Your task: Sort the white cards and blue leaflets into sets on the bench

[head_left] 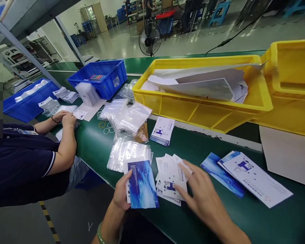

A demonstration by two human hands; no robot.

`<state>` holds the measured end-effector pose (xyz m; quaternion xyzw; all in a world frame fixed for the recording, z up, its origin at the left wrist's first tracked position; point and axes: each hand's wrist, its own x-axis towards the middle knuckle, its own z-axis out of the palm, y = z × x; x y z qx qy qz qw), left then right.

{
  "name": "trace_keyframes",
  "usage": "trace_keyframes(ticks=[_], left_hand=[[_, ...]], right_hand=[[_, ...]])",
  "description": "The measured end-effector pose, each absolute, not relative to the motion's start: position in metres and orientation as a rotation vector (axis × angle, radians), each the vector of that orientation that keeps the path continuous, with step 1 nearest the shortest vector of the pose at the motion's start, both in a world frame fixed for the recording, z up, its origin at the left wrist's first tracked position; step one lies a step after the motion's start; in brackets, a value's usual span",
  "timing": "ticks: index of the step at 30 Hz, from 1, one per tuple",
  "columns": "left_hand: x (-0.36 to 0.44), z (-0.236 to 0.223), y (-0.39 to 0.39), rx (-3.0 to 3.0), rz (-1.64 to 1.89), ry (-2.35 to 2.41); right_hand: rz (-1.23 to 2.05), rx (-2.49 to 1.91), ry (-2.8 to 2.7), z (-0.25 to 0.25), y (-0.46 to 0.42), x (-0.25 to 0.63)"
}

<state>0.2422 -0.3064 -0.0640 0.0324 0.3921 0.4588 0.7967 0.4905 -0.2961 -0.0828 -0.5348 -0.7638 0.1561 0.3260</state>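
Observation:
My left hand (121,193) grips a small stack of blue printed cards (141,184) by its left edge, held above the near edge of the green table (208,145). My right hand (198,189) lies with fingers stretched out on a loose pile of white cards with a blue logo (169,178). A stack of clear plastic bags (128,152) lies just behind the held cards. More blue and white leaflets (246,178) lie to the right of my right hand.
A co-worker in a dark shirt (22,166) sits at the left, hands on bags. Two yellow crates (203,98) hold white sheets at the back. Blue bins (101,78) stand at the back left. Rubber bands (142,134), another card stack (163,130) and loose bags (130,115) lie mid-table.

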Motion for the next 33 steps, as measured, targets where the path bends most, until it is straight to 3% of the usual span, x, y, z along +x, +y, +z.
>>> trace_keyframes(ticks=[3, 7, 14, 18, 25, 33], left_hand=[[0.253, -0.066, -0.309, 0.05, 0.937, 0.854], [0.26, -0.062, -0.307, 0.075, 0.954, 0.86], [0.265, -0.055, -0.288, 0.308, 1.109, 1.124], [0.284, -0.055, -0.275, 0.699, 1.052, 1.177], [0.313, -0.057, -0.265, 1.05, 1.004, 1.187], [0.314, -0.086, -0.259, 0.498, 1.058, 1.188]], right_hand=[[0.225, -0.893, -2.401, -0.075, -0.308, 0.481], [0.387, -0.605, -2.293, -0.052, -0.32, 0.489], [1.034, -1.439, -1.542, -0.063, -0.298, 0.509], [0.773, -1.733, -1.569, -0.105, -0.278, 0.513], [0.412, -1.566, -1.853, -0.146, -0.282, 0.497], [0.189, -1.247, -2.099, -0.134, -0.277, 0.491]])
